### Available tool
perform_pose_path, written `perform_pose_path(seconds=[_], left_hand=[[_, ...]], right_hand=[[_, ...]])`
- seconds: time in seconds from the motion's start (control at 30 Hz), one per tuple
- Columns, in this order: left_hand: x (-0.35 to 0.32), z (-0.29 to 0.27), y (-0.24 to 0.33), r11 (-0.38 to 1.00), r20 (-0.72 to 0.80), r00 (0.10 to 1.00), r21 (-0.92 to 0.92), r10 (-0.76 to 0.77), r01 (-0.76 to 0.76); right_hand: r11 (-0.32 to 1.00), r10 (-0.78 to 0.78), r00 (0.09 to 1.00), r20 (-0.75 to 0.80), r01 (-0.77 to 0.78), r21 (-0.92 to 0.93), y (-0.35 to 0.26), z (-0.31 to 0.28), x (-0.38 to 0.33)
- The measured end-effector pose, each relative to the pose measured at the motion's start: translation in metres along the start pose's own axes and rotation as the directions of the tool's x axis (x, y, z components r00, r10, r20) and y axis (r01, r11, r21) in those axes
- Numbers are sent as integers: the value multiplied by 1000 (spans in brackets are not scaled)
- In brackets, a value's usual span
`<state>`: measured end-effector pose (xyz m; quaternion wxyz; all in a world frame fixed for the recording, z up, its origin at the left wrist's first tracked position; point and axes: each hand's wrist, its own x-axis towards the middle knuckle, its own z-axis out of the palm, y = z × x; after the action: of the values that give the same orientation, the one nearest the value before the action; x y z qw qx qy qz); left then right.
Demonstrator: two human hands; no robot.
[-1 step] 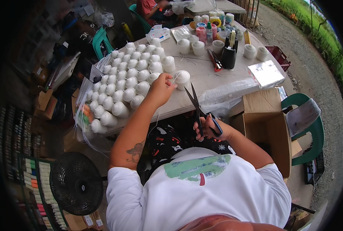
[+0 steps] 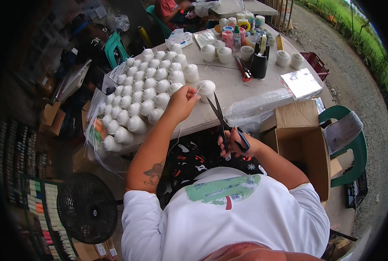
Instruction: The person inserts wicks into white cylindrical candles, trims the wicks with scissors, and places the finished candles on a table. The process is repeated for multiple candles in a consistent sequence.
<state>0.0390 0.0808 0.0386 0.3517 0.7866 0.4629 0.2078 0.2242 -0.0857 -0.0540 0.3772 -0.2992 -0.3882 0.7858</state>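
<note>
My left hand [image 2: 184,102] pinches a thin white wick at the side of a white candle [image 2: 207,89], which stands upright near the table's front edge. A length of the wick hangs below that hand. In my right hand [image 2: 234,142] is a pair of black scissors [image 2: 220,114], blades parted and pointing up toward the candle. The blade tips come close to the candle's right side; whether they touch it I cannot tell. Left of my left hand, many similar white candles [image 2: 148,93] stand packed in rows, with wicks rising from them.
A black tape dispenser [image 2: 259,63] and a red-and-black cutter [image 2: 243,68] sit farther back, near several jars and cups. Clear plastic wrap [image 2: 257,104] lies along the table's right edge. An open cardboard box [image 2: 300,143] stands at my right, a black fan [image 2: 87,208] at my left.
Almost nothing differs. The scissors and my right hand have shifted very slightly to the left; my left hand keeps its pinch on the wick.
</note>
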Motion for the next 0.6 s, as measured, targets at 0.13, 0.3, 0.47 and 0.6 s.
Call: perform_pose_path(seconds=[0.13, 0.3, 0.47, 0.6], left_hand=[[1, 2, -4, 977, -76, 996, -202, 52, -67], [9, 6, -3, 978, -91, 994, -193, 67, -83], [4, 7, -6, 963, -198, 972, -211, 127, -169], [-1, 10, -2, 965, -140, 976, -181, 166, -190]], right_hand=[[1000, -18, 1000, 0, 18, 12, -9, -14, 36], [993, -59, 982, -179, 39, -111, -32, -18, 53], [940, -141, 955, -262, 46, -339, -45, -17, 18], [949, -79, 978, -196, 13, -316, -52, -20, 6]])
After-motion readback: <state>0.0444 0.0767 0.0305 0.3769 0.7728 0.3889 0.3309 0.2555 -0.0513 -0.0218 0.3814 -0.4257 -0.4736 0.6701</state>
